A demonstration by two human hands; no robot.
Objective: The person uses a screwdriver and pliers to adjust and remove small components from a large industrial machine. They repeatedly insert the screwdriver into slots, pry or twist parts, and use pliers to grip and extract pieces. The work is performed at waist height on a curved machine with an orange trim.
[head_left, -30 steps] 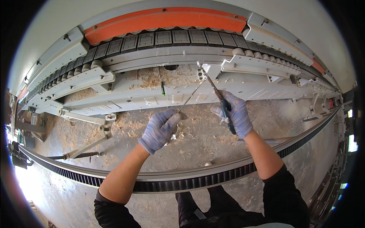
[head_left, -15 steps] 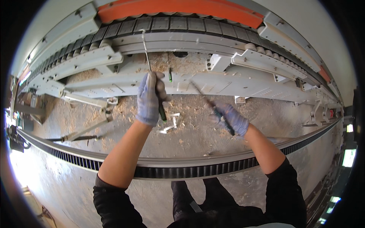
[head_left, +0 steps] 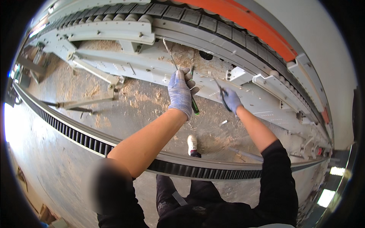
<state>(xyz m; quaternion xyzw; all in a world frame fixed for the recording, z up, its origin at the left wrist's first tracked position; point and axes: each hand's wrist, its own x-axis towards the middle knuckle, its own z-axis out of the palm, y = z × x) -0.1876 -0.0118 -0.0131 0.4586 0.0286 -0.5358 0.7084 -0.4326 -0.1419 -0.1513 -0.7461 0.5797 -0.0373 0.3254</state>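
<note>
My gloved left hand is closed round a long thin-shafted tool, screwdriver-like, with a black handle ending in green. Its metal shaft points away from me over the machine's lower ledge, and its tip looks whitish and bent. To the right, my gloved right hand grips a second slim tool with a dark handle; its thin end points away and to the left. The exact kind of that tool is hard to make out. Just beyond my left fingers a screwdriver lies on the ledge, partly covered by them.
Wood shavings are scattered over the pale machine ledge and the floor. Behind it run a dark segmented track and an orange cover. A ribbed rail crosses between me and the machine. One white shoe shows beyond it.
My view has turned and shifted left, so the machine now slants down to the right. Both hands still hold their tools. A white shoe has come into view beyond the rail.
</note>
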